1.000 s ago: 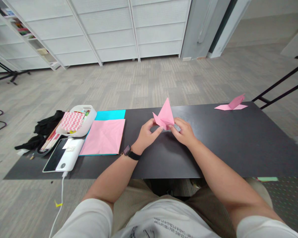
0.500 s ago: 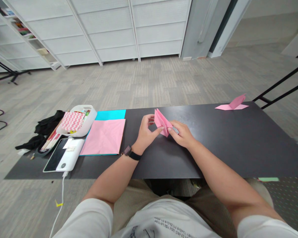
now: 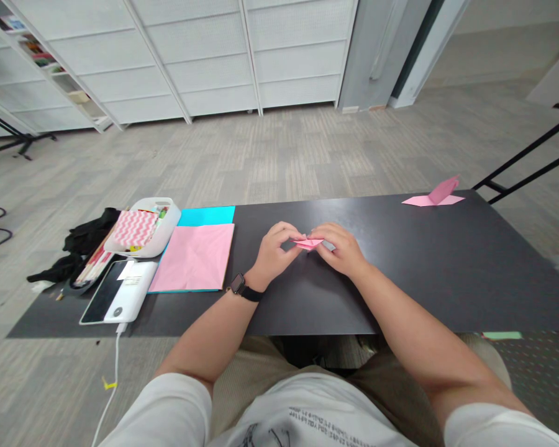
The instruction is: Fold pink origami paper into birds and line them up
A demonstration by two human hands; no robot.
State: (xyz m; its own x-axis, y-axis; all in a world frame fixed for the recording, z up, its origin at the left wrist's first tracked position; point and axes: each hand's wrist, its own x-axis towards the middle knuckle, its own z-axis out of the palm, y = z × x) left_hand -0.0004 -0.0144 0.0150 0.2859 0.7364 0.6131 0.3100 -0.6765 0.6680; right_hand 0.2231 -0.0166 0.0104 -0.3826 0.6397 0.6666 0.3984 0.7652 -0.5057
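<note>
Between my two hands is a small piece of folded pink paper [image 3: 309, 244], held just above the black table and seen nearly edge-on. My left hand [image 3: 277, 248] pinches its left end between thumb and fingers. The right end is pinched the same way by my right hand [image 3: 339, 248]. My fingers hide part of the paper, so its full shape does not show. At the far right corner of the table stands another pink folded paper figure [image 3: 434, 195], with one flap pointing up.
Left on the table [image 3: 400, 279] lie pink paper sheets [image 3: 193, 257] over a cyan sheet [image 3: 207, 215]. Beside them are a white basket [image 3: 168, 226] with a zigzag-patterned pouch, a white device [image 3: 133, 292] with a cable, and black cloth [image 3: 90, 233].
The folded pink paper has turned from standing upright with its points raised to lying nearly flat and edge-on. My fingers have closed in over its top from both sides.
</note>
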